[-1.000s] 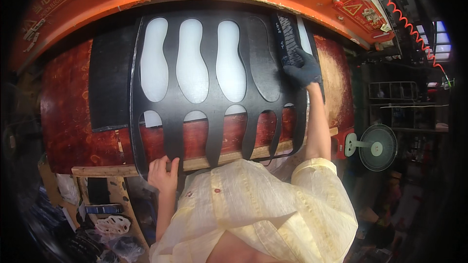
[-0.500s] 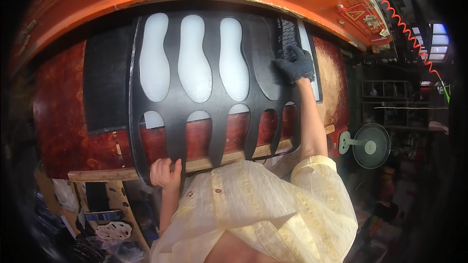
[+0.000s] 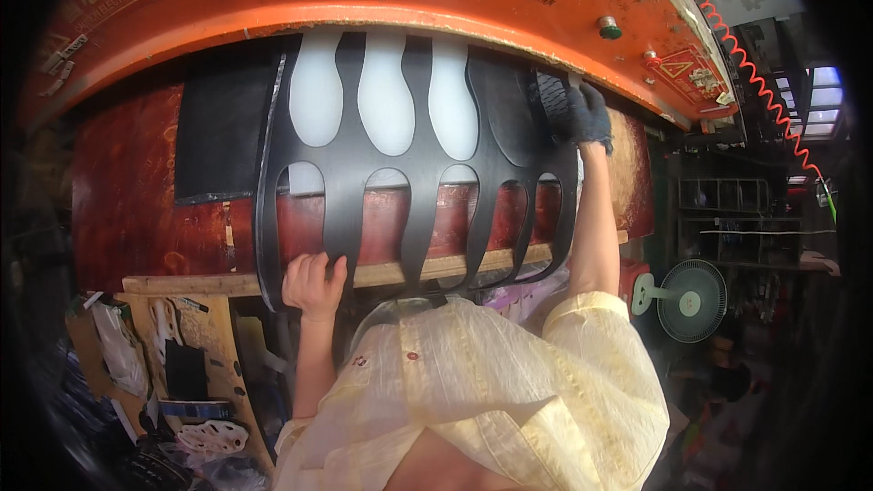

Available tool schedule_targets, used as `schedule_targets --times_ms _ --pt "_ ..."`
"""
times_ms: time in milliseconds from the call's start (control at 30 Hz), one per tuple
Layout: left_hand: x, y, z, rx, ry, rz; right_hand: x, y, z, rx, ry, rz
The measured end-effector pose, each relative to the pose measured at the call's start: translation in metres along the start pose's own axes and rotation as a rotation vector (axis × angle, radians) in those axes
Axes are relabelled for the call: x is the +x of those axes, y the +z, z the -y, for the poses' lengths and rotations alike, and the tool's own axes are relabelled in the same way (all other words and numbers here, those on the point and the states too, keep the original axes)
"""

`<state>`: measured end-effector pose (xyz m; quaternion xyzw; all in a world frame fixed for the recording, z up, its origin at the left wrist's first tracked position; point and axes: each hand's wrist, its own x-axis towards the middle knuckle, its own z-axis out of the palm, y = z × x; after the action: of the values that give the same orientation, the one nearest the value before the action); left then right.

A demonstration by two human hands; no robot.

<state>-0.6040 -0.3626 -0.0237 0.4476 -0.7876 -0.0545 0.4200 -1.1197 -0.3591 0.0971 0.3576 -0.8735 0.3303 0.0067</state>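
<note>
A black rubber-like sheet with sole-shaped cut-outs lies on the dark red table, its front strips hanging over the near edge. My bare left hand has its fingers curled at the front of this sheet, beside the leftmost strips. White material shows through three of the larger cut-outs. At the far right, my right hand wears a dark glove and reaches close to the orange machine's edge. Its fingers are bent together beside a black tread-patterned piece; what they grip is hard to make out.
An orange machine beam spans the far side, overhanging the sheet. A plain black sheet lies at left. Wooden edging borders the red table. A fan stands right, below a red coiled hose. Clutter fills a wooden shelf.
My right hand has shifted from the tread-patterned piece to its right side. With the view shifted, the orange beam now covers the far ends of the cut-outs. My left hand stays at the sheet's front.
</note>
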Motion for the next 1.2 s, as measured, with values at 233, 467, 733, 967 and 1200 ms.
schedule_targets --times_ms 233,467,733,967,1200 --pt "0.051 0.045 0.035 0.013 -0.005 -0.007 0.038 -0.018 0.113 0.5 0.061 -0.133" --pt "0.136 0.095 0.034 0.049 -0.046 -0.059 0.012 0.001 0.076 -0.331 -0.768 -0.243" --pt "0.173 0.127 0.039 0.172 -0.104 -0.022 -0.102 0.046 0.014 -0.377 -0.582 -0.033" --pt "0.172 0.122 0.038 0.174 -0.143 0.057 -0.102 0.045 0.018 -0.371 -0.562 -0.073" --pt "0.171 0.115 0.038 0.146 -0.18 0.218 -0.102 0.046 0.013 -0.452 -0.438 0.099"
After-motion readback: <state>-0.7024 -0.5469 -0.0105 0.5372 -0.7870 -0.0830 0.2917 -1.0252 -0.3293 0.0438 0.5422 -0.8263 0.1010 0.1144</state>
